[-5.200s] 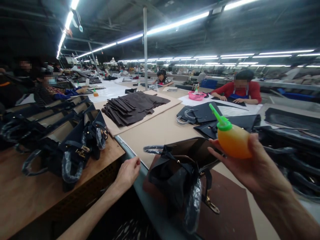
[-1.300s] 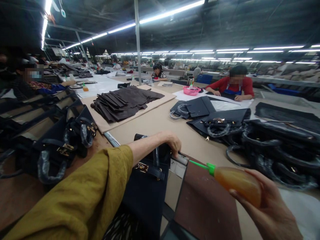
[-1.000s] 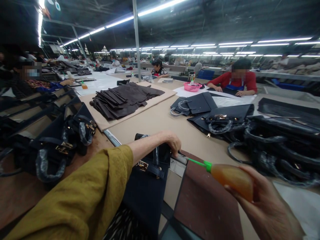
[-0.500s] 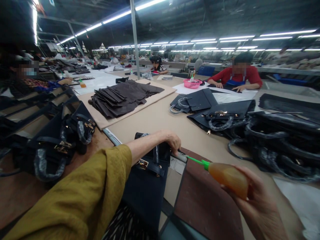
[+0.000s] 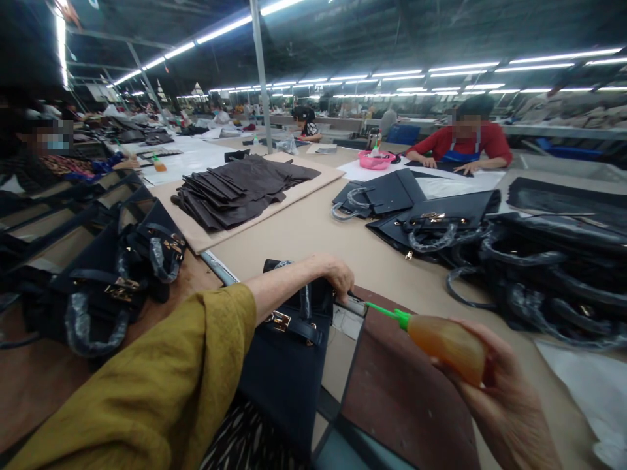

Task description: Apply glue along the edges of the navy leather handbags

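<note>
In my right hand [image 5: 507,385] is a squeeze bottle [image 5: 448,346] of amber liquid, probably glue, fingers wrapped around its base. Its long green nozzle points left, the tip at the far edge of a brown panel [image 5: 396,385] on the work in front of me. My left hand [image 5: 339,277] reaches over a dark handbag [image 5: 289,372] with a gold clasp and plastic-wrapped handle. Its fingers are bent down and closed at the far edge of the bag work, close to the nozzle tip. What lies under those fingertips is partly hidden.
Black handbags [image 5: 553,261] are heaped at the right, and more open bags [image 5: 98,274] stand at the left. Dark leather pieces [image 5: 240,189] lie on a board ahead. Beyond are a pink basket [image 5: 375,160] and a co-worker in red sleeves [image 5: 482,143].
Both my hands and the bottle stay almost in place. The view has shifted slightly, and the co-worker in red has moved their hands a little.
</note>
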Available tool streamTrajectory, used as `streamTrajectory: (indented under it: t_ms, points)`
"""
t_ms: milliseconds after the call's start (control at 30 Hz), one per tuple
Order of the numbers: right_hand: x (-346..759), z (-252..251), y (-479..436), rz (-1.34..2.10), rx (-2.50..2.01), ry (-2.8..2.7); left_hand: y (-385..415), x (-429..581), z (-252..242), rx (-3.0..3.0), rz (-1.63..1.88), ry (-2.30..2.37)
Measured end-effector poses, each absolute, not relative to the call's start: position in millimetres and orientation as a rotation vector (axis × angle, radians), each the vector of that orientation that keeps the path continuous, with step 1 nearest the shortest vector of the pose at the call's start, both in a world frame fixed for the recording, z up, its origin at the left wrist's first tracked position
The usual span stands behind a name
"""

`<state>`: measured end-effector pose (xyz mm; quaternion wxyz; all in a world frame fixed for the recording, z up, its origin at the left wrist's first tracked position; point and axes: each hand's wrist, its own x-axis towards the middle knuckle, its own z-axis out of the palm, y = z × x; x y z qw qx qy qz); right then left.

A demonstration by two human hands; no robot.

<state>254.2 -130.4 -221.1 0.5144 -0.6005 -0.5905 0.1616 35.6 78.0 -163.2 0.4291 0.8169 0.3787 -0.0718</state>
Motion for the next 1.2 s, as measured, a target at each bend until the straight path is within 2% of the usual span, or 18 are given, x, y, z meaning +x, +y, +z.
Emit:
streamTrajectory:
  t_ms: [133, 500, 1200]
  points:
    - [255, -229, -133, 0.417, -1.443, -1.433, 74, 37, -157, 2.14, -0.475, 0.893]
    - [253, -212, -135, 0.444, -1.635, -1.307, 65, 39, -151, 2.353, -0.737, 0.804]
    - [252, -230, -149, 0.565, -1.673, -1.385, 55, 38, -147, 2.482, -0.809, 0.768]
